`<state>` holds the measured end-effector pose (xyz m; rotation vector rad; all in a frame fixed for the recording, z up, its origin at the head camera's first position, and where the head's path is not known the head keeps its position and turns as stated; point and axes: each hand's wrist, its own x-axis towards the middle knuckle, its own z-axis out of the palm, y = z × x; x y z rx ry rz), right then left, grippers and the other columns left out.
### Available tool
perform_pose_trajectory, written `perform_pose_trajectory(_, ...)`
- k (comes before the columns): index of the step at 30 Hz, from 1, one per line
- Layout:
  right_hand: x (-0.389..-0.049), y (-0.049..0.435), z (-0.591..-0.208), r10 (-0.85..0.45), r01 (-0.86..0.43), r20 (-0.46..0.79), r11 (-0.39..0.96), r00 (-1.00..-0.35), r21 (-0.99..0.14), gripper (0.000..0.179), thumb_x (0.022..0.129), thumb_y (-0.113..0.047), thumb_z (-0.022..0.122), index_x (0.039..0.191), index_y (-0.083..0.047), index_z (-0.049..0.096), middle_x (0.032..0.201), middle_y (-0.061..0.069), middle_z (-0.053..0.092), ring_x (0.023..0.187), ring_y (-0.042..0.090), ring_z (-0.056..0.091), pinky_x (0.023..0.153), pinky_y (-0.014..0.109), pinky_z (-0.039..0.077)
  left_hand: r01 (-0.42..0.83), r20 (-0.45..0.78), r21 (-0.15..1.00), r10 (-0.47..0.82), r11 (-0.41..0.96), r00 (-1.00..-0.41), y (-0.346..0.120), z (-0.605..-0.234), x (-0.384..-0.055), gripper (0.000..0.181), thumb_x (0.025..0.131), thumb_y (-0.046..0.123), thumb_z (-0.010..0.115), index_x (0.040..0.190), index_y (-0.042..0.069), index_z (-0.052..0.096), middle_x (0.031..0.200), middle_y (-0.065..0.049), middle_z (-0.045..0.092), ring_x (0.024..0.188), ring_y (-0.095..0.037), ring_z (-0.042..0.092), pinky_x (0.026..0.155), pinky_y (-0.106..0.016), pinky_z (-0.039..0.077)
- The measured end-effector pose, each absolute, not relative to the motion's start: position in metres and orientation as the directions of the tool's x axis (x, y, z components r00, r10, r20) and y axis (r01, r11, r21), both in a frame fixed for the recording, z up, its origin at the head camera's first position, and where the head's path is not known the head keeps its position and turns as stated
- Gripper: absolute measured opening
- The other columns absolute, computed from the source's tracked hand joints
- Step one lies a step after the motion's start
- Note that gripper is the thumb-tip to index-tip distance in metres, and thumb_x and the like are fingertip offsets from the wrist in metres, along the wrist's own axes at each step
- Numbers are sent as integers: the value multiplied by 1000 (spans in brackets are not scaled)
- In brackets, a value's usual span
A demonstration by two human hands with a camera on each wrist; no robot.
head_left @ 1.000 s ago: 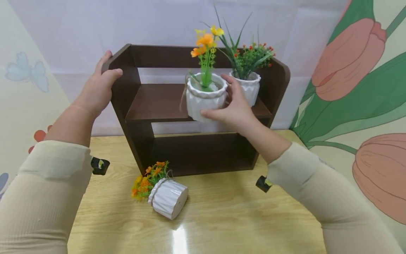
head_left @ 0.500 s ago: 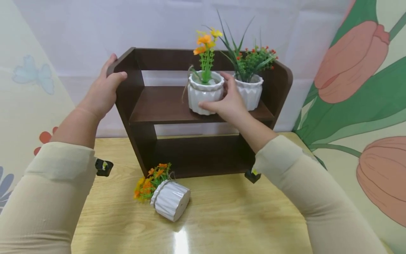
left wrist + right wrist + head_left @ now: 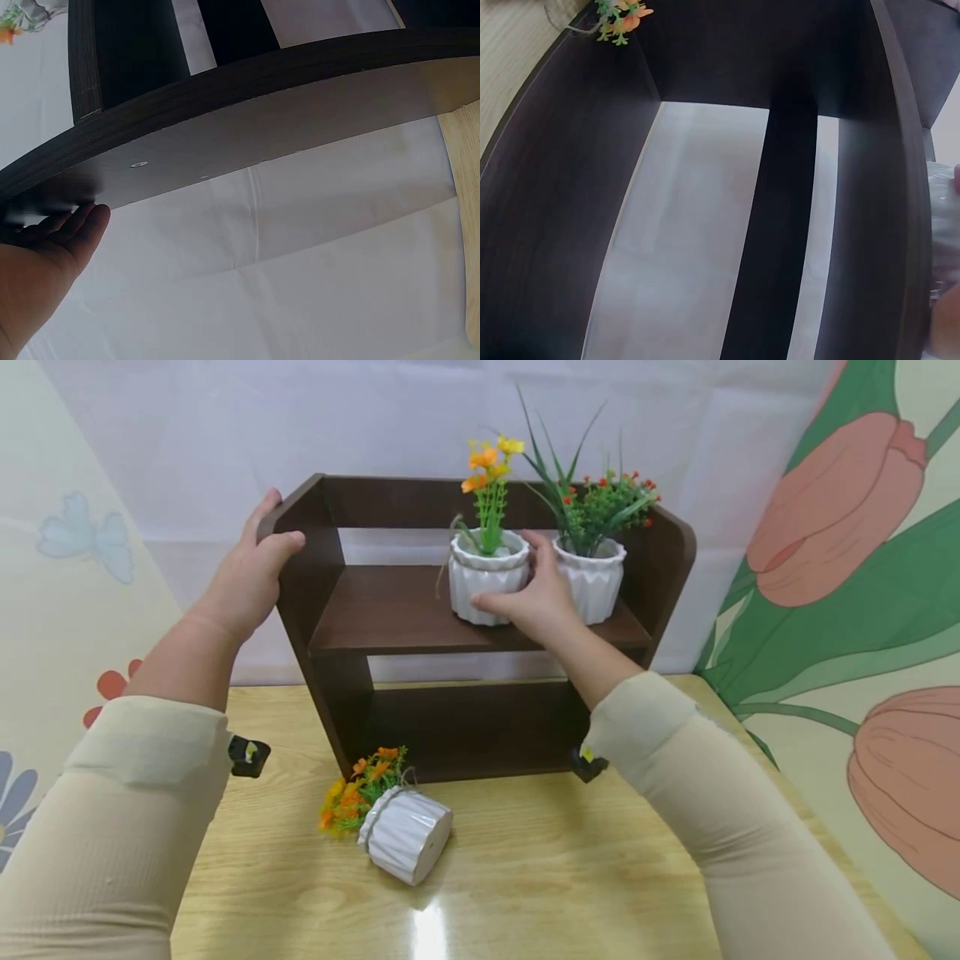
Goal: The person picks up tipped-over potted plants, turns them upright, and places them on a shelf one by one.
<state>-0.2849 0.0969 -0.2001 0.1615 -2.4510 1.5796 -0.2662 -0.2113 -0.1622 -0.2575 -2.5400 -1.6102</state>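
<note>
A dark brown two-tier shelf (image 3: 390, 627) stands on the wooden table. My left hand (image 3: 251, 568) grips the top of its left side panel, thumb on the inner side; in the left wrist view the fingers (image 3: 88, 229) lie against the outer face. My right hand (image 3: 536, 597) holds a white ribbed flowerpot (image 3: 487, 581) with orange and yellow flowers, upright at the upper board, thumb in front and fingers on its right side. Close on its right, a second white pot (image 3: 596, 585) with grass blades and small red flowers stands on the same board.
A third white pot (image 3: 408, 839) with orange flowers (image 3: 356, 797) lies on its side on the wooden table (image 3: 525, 877), before the shelf's lower left. White cloth (image 3: 420, 418) hangs behind; a tulip-painted wall (image 3: 840, 552) rises at the right.
My right hand has lowered the orange-and-yellow flowerpot onto the upper board, beside the red-flowered one. The left hand keeps its grip on the side panel.
</note>
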Motion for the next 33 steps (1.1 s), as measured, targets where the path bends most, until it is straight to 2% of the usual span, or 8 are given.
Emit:
perform_pose_trajectory(14, -291, 92, -205, 38, -218, 254, 403, -966, -889, 104, 69, -24, 89, 151, -28, 24, 148, 1, 44, 126, 17, 50, 101, 33, 46, 217, 204, 877, 76, 428, -976, -212, -164, -266, 66, 98, 48, 31, 155, 46, -3, 167, -3, 3, 149, -32, 11, 118, -57, 8)
perform_pose_trajectory(25, -292, 91, -204, 43, -232, 272, 400, -961, -887, 105, 69, -20, 89, 152, -23, 24, 149, 3, 43, 129, 19, 48, 106, 32, 42, 214, 200, 877, 78, 430, -977, -211, -162, -266, 65, 97, 51, 31, 153, 50, -3, 165, -8, 11, 144, -34, 19, 116, -60, 12)
perform_pose_trajectory(33, -293, 92, -204, 38, -218, 256, 412, -966, -885, 106, 70, -23, 88, 153, -24, 21, 153, 3, 39, 133, 19, 45, 108, 32, 41, 208, 191, 880, 84, 427, -978, -211, -163, -265, 65, 98, 50, 30, 152, 50, -4, 165, -8, 11, 146, -34, 16, 116, -61, 10)
